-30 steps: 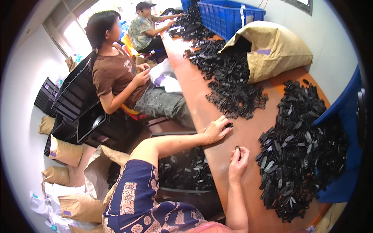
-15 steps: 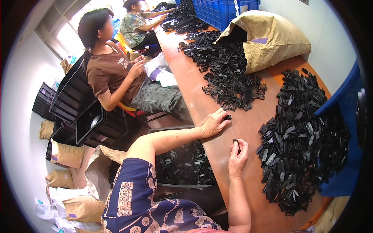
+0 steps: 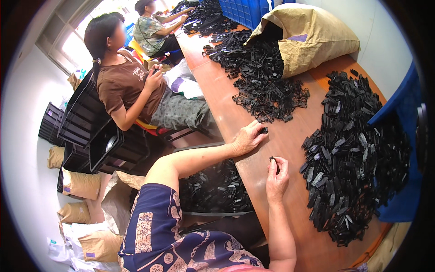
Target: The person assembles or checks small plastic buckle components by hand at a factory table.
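My left hand [image 3: 247,139] rests at the table's near edge, fingers closed on a small black plastic part [image 3: 263,130] that pokes out past the fingertips. A little lower and to the right, my right hand [image 3: 277,178] is raised over the tabletop, pinching another small black plastic part [image 3: 273,159] between thumb and fingers. Beyond my left hand spreads a pile of black frame-like pieces [image 3: 267,93]. To the right of my right hand lies a large heap of flat, elongated black pieces [image 3: 349,167].
A tan sack [image 3: 317,43] lies on its side, its mouth toward the frame-like pile. A blue crate [image 3: 244,12] stands at the back. Below the table edge is a bin of black parts [image 3: 217,188]. At left, a person in a brown shirt [image 3: 131,84] sits near stacked black crates [image 3: 86,106].
My view has shifted slightly. Both hands keep hold of their black parts in nearly the same places. The seated person's hands have risen a little, holding a small dark thing.
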